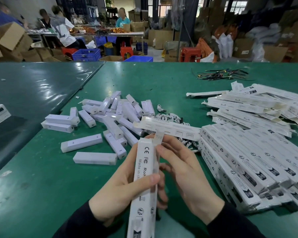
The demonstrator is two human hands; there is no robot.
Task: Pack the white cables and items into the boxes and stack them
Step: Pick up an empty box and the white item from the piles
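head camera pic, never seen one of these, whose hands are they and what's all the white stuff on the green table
There is only one picture, taken by a camera on a person's head, looking down at their own two bare hands. No machine is involved.

The left hand grips a long white printed box, held upright. The right hand is at the box's top end, fingers on its open flap.

On the green table lie loose white rectangular units, a small heap of white cables, and, to the right, a neat stack of matching boxes. Behind that stack is a looser pile of boxes, many with open flaps. Dark wires lie near the far edge.
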